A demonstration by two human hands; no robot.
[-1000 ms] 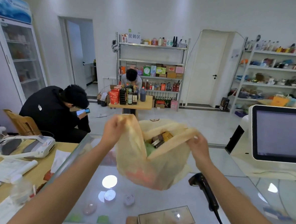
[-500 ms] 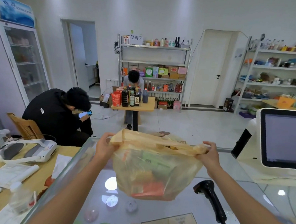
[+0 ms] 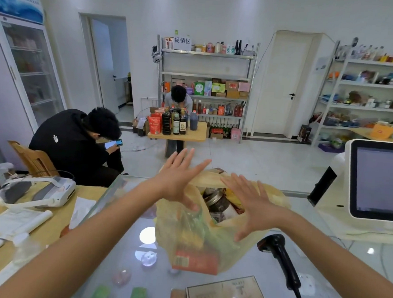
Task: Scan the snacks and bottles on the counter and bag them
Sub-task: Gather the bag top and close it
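Small shop: white walls, stocked shelves [image 3: 205, 87] at the back, glass-door fridge [image 3: 27, 69] at far left.

1. Seated person in black [image 3: 76, 141], head down over a phone. Not part of the work.
2. Wooden desk [image 3: 53, 218], bearing a white device [image 3: 38, 192] and loose papers.
3. Glass counter [image 3: 129, 255], the working surface. No loose snack or bottle shows on it, so the scanning looks done.
4. Left hand [image 3: 180, 177]: fingers straight and spread, gripping nothing. It hangs over the left rim of the bag. The thumb lies at the plastic, but contact cannot be told.
5. Bag [image 3: 199, 241]: thin yellow plastic, standing upright on the counter, mouth open upward. It lies directly under and between the two hands. Contents, top down:
   - a jar with a metal lid [image 3: 215, 200]
   - a green packet [image 3: 193, 220]
   - a red box [image 3: 195, 261] against the near wall
   - other items, too blurred to name
6. Right hand [image 3: 249, 202]: fingers fanned and released, holding nothing, over the right rim. Both hands are about equally near, each to its own side.
7. Scanner [image 3: 281, 257]: black, lying on the glass just right of the bag, handle toward the near edge, untouched.
8. Flat box [image 3: 226, 291] at the near edge of the counter, in front of the bag.
9. Screen [image 3: 377, 180] at far right.

Judgement: any next grasp goes downward to the slack rim on each side.
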